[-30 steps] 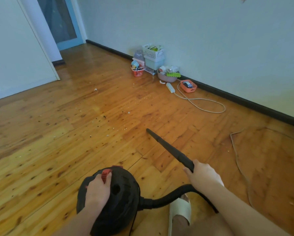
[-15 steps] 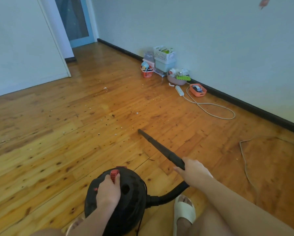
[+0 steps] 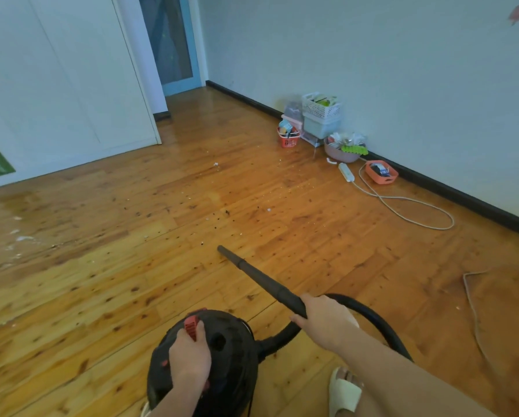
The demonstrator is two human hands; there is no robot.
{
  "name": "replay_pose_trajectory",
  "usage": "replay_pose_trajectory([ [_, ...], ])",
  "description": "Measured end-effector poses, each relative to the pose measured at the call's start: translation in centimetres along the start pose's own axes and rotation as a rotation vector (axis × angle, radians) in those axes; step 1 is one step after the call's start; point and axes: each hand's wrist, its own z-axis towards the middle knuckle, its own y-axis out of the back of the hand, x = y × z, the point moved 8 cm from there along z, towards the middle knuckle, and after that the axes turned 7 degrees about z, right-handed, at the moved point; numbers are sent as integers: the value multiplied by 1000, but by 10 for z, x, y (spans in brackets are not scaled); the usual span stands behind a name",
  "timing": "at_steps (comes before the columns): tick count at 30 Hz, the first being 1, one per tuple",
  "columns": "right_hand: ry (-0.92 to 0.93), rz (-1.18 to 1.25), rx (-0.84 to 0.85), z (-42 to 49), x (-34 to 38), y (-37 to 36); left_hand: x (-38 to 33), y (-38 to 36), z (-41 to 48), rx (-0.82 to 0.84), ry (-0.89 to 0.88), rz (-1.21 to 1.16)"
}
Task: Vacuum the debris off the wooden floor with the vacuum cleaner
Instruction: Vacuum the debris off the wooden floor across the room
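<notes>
A round black vacuum cleaner [image 3: 231, 356] with a red handle sits low in the view. My left hand [image 3: 189, 356] grips that handle on top of it. My right hand [image 3: 324, 320] holds the black nozzle tube [image 3: 258, 275], which points up and left, its tip just above the wooden floor [image 3: 101, 296]. A black hose [image 3: 369, 317] loops from the tube back to the vacuum body. Small dark and white debris [image 3: 219, 219] is scattered on the boards beyond the tip, with white scraps [image 3: 20, 239] at the far left.
Baskets and bins [image 3: 318, 121] stand against the right wall, beside a pink bowl [image 3: 342, 152], an orange tray [image 3: 381, 173] and a white power strip [image 3: 346, 172] with a looping cord. A thin cable [image 3: 475, 311] lies at right. My sandalled foot [image 3: 344, 389] is beside the vacuum.
The view has shifted left and forward, so more of the left floor shows. The nozzle tip has moved closer to the debris. Both hands keep their grips.
</notes>
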Motion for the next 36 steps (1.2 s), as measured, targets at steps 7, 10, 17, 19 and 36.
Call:
replay_pose_trajectory([
  [7, 67, 40, -13, 20, 13, -11, -15, 2, 6, -75, 8, -79],
  [10, 99, -38, -15, 24, 20, -12, -20, 3, 12, -79, 22, -61],
  [17, 103, 2, -51, 47, 38, -19, -29, -1, 27, -77, 35, -23],
  [19, 106, 33, -57, 55, 46, -20, -28, -2, 33, -71, 48, -8],
  [36, 61, 112, -97, 102, 69, -25, -36, -6, 57, -88, 81, 28],
])
